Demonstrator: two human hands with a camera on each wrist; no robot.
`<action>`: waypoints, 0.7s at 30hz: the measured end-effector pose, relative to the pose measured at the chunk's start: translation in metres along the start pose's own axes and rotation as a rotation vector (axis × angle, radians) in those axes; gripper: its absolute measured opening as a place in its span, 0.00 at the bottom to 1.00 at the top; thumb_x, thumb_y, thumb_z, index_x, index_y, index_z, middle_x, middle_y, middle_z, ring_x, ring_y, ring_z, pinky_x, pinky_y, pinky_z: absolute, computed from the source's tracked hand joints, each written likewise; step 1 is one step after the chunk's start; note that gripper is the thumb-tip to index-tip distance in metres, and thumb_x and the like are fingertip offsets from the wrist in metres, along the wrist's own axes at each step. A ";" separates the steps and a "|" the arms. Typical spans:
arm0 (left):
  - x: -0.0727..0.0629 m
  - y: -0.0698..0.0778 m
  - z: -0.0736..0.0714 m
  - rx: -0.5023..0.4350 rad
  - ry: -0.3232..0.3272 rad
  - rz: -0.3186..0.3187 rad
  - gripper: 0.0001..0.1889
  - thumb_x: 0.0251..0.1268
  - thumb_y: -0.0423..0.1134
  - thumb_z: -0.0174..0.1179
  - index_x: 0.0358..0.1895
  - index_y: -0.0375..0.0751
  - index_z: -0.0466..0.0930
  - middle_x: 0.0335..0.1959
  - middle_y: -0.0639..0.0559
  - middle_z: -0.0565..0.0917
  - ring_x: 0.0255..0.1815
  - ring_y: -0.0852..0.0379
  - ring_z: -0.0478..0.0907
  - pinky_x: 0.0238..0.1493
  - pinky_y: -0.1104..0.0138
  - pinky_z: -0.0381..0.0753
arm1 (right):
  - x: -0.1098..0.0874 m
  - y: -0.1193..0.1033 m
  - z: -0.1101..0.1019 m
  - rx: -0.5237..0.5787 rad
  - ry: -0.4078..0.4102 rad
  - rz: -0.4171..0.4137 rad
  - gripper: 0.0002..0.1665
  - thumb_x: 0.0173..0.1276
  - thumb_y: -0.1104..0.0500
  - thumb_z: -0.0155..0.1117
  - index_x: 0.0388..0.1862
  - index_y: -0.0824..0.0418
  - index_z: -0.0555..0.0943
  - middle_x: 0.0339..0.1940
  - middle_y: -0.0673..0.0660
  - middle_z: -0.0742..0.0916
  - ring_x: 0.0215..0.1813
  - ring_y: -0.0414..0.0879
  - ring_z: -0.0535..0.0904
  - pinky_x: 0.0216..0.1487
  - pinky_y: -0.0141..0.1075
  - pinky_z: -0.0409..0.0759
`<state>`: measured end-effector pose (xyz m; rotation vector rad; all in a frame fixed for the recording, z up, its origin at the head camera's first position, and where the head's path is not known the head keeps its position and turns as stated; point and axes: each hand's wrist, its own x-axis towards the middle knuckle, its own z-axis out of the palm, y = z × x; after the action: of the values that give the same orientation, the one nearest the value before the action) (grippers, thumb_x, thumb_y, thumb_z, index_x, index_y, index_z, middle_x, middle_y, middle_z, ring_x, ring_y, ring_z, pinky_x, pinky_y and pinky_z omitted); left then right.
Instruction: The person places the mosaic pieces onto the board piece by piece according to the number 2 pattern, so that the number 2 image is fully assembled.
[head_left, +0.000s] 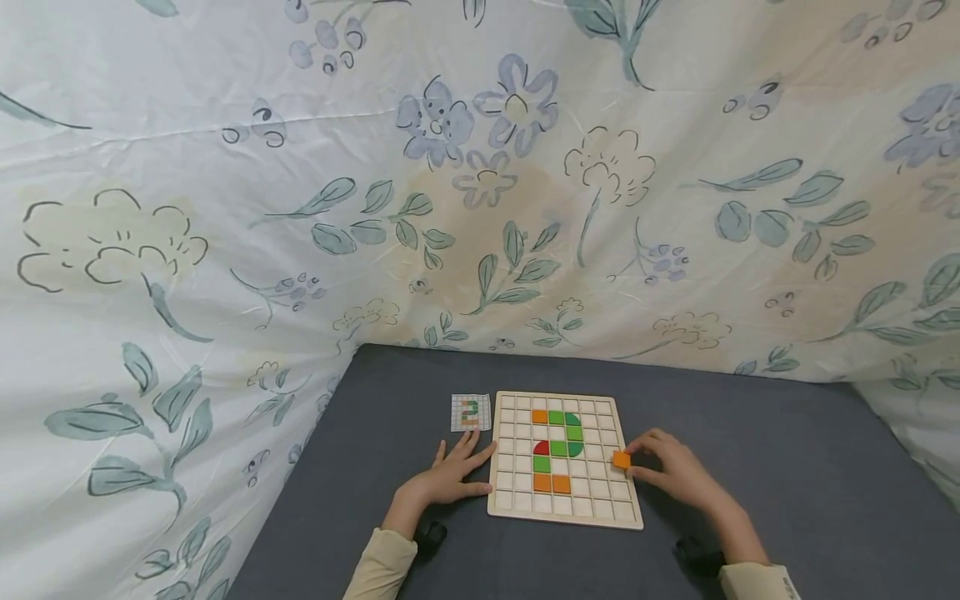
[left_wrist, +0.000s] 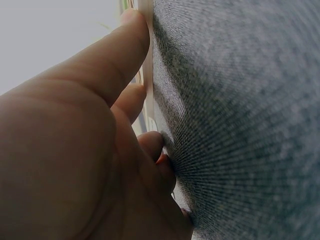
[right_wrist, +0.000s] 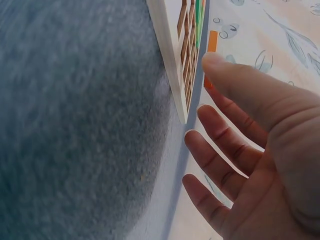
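A wooden grid board lies on the dark cloth, holding several orange, green and red tiles that form a figure near its middle. My right hand pinches an orange square tile between thumb and index finger. In the right wrist view this orange tile is raised above the board, with the other fingers spread below. At the board's left edge, my left hand is spread out, thumb and index finger against the frame. Another of its fingertips reaches the lower edge of a small pattern card.
A dark grey cloth covers the table. Behind it and on the left hangs a white curtain with flowers and leaves. Dark wrist devices and beige sleeves show at both arms.
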<state>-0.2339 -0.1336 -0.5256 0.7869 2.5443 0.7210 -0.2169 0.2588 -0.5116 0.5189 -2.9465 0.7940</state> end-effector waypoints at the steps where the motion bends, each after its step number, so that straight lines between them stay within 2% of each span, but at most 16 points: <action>1: 0.000 0.000 0.000 -0.001 -0.001 0.000 0.38 0.65 0.57 0.52 0.74 0.53 0.48 0.75 0.42 0.41 0.75 0.43 0.34 0.68 0.39 0.27 | 0.000 -0.001 0.000 0.001 -0.003 0.002 0.13 0.55 0.56 0.71 0.40 0.52 0.81 0.40 0.50 0.79 0.43 0.48 0.75 0.43 0.45 0.76; 12: -0.001 0.001 -0.001 -0.003 0.003 0.003 0.37 0.65 0.56 0.51 0.74 0.50 0.49 0.75 0.42 0.41 0.75 0.43 0.34 0.68 0.39 0.28 | 0.002 -0.008 0.004 0.014 -0.019 -0.010 0.12 0.55 0.56 0.71 0.39 0.51 0.81 0.41 0.49 0.79 0.43 0.48 0.75 0.42 0.44 0.75; 21: -0.003 0.006 -0.002 0.002 0.015 0.002 0.37 0.65 0.55 0.52 0.74 0.48 0.50 0.75 0.41 0.41 0.75 0.42 0.35 0.68 0.39 0.28 | 0.001 -0.011 0.011 0.049 -0.057 -0.064 0.13 0.57 0.54 0.69 0.41 0.51 0.81 0.43 0.48 0.79 0.47 0.49 0.75 0.46 0.52 0.73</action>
<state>-0.2306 -0.1322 -0.5198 0.7876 2.5585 0.7273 -0.2133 0.2442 -0.5153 0.6464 -2.9518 0.8608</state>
